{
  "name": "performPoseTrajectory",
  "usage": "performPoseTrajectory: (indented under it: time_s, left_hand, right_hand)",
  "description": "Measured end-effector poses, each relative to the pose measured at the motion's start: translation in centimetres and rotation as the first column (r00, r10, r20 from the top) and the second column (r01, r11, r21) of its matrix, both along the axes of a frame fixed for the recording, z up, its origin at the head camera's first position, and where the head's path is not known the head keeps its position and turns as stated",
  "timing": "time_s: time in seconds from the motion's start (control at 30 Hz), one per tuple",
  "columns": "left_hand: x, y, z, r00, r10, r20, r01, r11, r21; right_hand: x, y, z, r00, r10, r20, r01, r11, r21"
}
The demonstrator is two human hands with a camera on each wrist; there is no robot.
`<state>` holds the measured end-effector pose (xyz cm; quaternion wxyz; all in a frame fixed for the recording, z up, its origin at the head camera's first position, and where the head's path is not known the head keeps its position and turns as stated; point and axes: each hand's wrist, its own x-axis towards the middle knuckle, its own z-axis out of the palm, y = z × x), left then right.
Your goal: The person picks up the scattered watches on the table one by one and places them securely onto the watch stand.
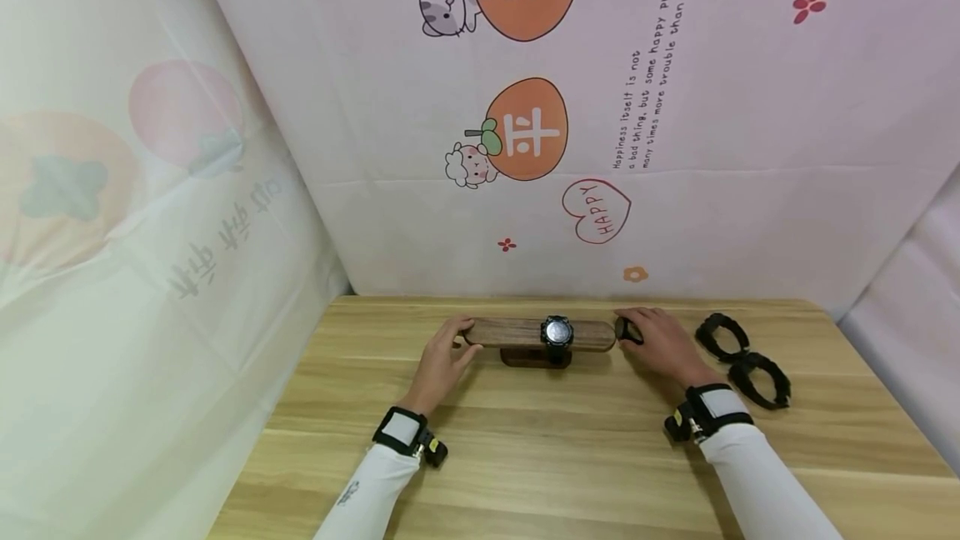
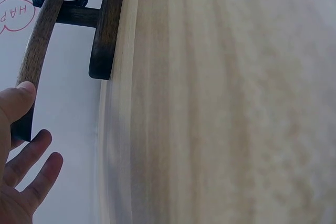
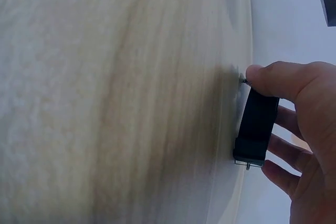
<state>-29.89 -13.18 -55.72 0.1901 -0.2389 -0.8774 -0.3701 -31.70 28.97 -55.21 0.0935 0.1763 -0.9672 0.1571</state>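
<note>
A dark wooden watch stand (image 1: 506, 332), a rounded bar on a short post and base, stands near the table's back edge. My left hand (image 1: 441, 363) pinches the bar's left end; in the left wrist view the thumb is on its near face, and two fingers stick out below. A black digital watch (image 1: 557, 332) is strapped round the bar, right of its middle. Just beyond the bar's right end, my right hand (image 1: 663, 346) holds another black watch (image 1: 628, 330). In the right wrist view its strap (image 3: 257, 121) with a metal buckle shows; the dial is hidden.
Two black looped straps, perhaps watches (image 1: 722, 337), lie touching each other right of my right hand. The wooden table (image 1: 525, 457) meets a printed white cloth (image 1: 397, 223) behind it, with more cloth at both sides. Camera bands circle both wrists.
</note>
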Motion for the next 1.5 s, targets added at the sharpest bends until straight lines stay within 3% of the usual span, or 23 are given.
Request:
performPoseTrajectory:
  time_s: [1.5]
  left_hand:
    - [0.06, 0.05, -0.06, 1.000, 0.001, -0.023, -0.001, 1.000, -0.001]
  right_hand:
    - [0.28, 0.24, 0.24, 1.000, -0.010, -0.027, 0.010, 1.000, -0.005]
